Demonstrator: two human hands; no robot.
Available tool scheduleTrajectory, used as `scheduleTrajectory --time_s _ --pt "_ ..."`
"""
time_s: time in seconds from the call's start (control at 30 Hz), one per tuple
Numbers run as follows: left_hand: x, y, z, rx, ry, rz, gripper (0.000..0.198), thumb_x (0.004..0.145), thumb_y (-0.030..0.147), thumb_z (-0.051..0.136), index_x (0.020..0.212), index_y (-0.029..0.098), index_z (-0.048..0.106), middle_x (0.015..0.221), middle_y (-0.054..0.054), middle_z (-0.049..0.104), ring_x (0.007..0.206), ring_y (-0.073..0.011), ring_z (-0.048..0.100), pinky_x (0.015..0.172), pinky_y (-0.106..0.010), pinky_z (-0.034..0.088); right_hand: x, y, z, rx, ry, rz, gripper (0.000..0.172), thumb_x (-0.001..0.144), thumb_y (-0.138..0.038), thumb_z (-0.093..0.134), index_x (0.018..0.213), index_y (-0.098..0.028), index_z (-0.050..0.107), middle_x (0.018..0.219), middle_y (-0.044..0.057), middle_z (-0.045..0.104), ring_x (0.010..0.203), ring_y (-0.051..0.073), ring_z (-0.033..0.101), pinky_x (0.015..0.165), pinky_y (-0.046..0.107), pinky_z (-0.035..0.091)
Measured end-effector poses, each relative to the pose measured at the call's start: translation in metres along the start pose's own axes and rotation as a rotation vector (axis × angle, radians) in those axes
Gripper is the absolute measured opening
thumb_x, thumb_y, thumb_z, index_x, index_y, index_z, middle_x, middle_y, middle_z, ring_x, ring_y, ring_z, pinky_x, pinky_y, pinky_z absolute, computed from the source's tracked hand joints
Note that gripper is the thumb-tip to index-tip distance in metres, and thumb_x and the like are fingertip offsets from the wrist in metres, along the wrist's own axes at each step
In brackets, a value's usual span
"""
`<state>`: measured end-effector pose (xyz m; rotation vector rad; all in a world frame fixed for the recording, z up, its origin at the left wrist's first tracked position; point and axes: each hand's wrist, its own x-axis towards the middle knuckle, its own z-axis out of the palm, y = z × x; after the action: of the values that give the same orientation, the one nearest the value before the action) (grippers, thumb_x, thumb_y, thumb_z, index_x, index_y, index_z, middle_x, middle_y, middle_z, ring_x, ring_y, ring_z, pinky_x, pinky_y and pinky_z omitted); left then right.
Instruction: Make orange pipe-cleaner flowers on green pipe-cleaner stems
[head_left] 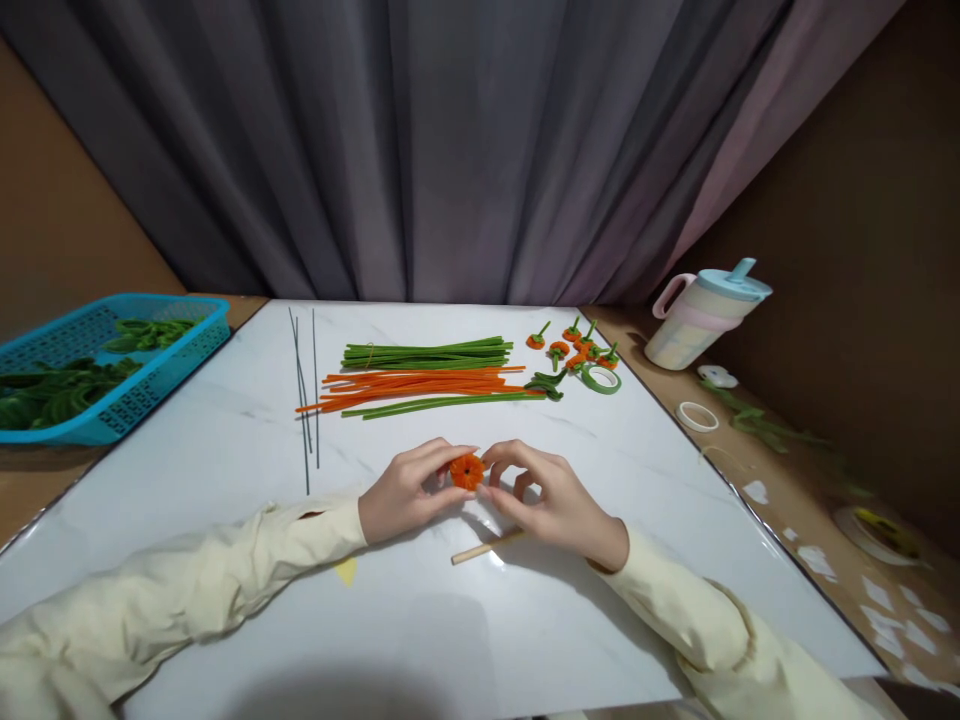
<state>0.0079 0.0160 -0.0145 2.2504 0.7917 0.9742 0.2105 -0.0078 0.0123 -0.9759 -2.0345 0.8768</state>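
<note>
Between my two hands, above the white marbled tabletop (247, 610), is a small round orange pipe-cleaner pumpkin (467, 471) with a dark hole at its centre. My left hand (412, 487) pinches its left side between thumb and fingers. From the right, my right hand (547, 497) grips the opposite edge with thumb and fingertips. Under the right hand lies a thin wooden stick (480, 550), its right end hidden by the hand. Beyond the hands lie a bundle of green pipe cleaners (427, 354), loose orange pipe cleaners (412, 384) and a few more green ones.
Small orange pumpkins with green stems (577, 345) cluster at the back right beside green tape (601, 379). Dark thin wires (316, 400) lie left. A blue basket (112, 425) holds green leaf pieces. A tumbler (697, 320) and paper scraps (817, 562) are on the right.
</note>
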Motion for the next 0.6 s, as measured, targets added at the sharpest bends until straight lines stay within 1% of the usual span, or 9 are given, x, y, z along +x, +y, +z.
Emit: scheduleTrajectory --time_s 0.1,0.2,0.23,0.3,0.37,0.4,0.47,0.53,0.6 --pt "0.003 0.002 -0.001 -0.208 -0.035 -0.152 0.042 0.08 0.034 0.062 0.116 0.013 0.057 0.088 -0.007 0.057 0.072 -0.0133 0.053 0.068 -0.026 0.047 0.001 0.0 -0.001 -0.031 0.035 -0.001 0.013 0.084 -0.024 0.054 0.095 -0.019 0.053 0.085 0.003 0.061 0.068 0.01 0.058 0.051 0.018 0.051" --pt "0.006 0.003 -0.004 -0.456 -0.093 -0.296 0.039 0.084 0.037 0.055 0.116 0.015 0.059 0.094 -0.008 0.057 0.079 -0.0151 0.055 0.073 -0.029 0.047 0.002 0.0 -0.003 -0.035 0.06 0.041 0.012 0.084 -0.025 0.053 0.095 -0.019 0.054 0.083 0.003 0.063 0.071 0.011 0.06 0.052 0.019 0.051" --pt "0.008 0.003 -0.004 -0.507 -0.101 -0.331 0.035 0.086 0.038 0.052 0.11 0.014 0.062 0.091 -0.007 0.058 0.08 -0.0156 0.055 0.075 -0.03 0.046 0.002 0.001 -0.004 -0.025 0.066 0.059 0.012 0.084 -0.024 0.053 0.095 -0.019 0.054 0.084 0.003 0.063 0.073 0.012 0.061 0.052 0.019 0.051" --pt "0.01 0.002 -0.005 -0.544 -0.087 -0.382 0.034 0.089 0.038 0.047 0.091 0.012 0.069 0.08 -0.006 0.058 0.079 -0.0159 0.055 0.079 -0.031 0.044 0.003 0.002 -0.004 0.008 0.075 0.085 0.012 0.084 -0.023 0.054 0.095 -0.019 0.054 0.087 0.004 0.064 0.076 0.013 0.062 0.054 0.02 0.052" --pt "0.012 0.0 -0.005 -0.541 -0.053 -0.407 0.035 0.088 0.038 0.048 0.078 0.012 0.07 0.073 -0.004 0.057 0.077 -0.0154 0.053 0.079 -0.03 0.042 0.003 0.003 -0.003 0.053 0.081 0.095 0.013 0.084 -0.023 0.054 0.096 -0.019 0.053 0.089 0.005 0.064 0.078 0.013 0.062 0.055 0.02 0.054" --pt "0.012 -0.001 -0.005 -0.546 -0.043 -0.422 0.033 0.087 0.037 0.051 0.078 0.012 0.07 0.072 -0.004 0.057 0.076 -0.0149 0.052 0.077 -0.029 0.043 0.003 0.004 -0.003 0.076 0.082 0.095 0.014 0.084 -0.023 0.054 0.096 -0.019 0.053 0.09 0.005 0.064 0.079 0.013 0.063 0.055 0.021 0.055" --pt "0.012 -0.002 -0.004 -0.577 -0.041 -0.461 0.028 0.084 0.037 0.055 0.089 0.014 0.07 0.074 -0.003 0.058 0.073 -0.0136 0.052 0.072 -0.027 0.044 0.002 0.005 -0.001 0.117 0.08 0.089 0.014 0.084 -0.024 0.054 0.097 -0.018 0.054 0.09 0.005 0.064 0.08 0.014 0.063 0.056 0.021 0.056" --pt "0.012 -0.003 -0.003 -0.604 -0.043 -0.499 0.029 0.082 0.036 0.058 0.099 0.015 0.069 0.08 -0.004 0.062 0.071 -0.0129 0.053 0.068 -0.026 0.045 0.002 0.005 0.0 0.151 0.086 0.08 0.014 0.083 -0.024 0.055 0.096 -0.018 0.055 0.09 0.005 0.064 0.078 0.013 0.063 0.056 0.022 0.057" --pt "0.011 -0.002 -0.003 -0.61 -0.031 -0.519 0.031 0.08 0.036 0.061 0.101 0.015 0.068 0.086 -0.005 0.065 0.071 -0.0127 0.054 0.067 -0.025 0.046 0.002 0.005 0.001 0.175 0.087 0.062 0.013 0.083 -0.023 0.055 0.096 -0.018 0.055 0.089 0.004 0.064 0.074 0.012 0.062 0.057 0.022 0.058"
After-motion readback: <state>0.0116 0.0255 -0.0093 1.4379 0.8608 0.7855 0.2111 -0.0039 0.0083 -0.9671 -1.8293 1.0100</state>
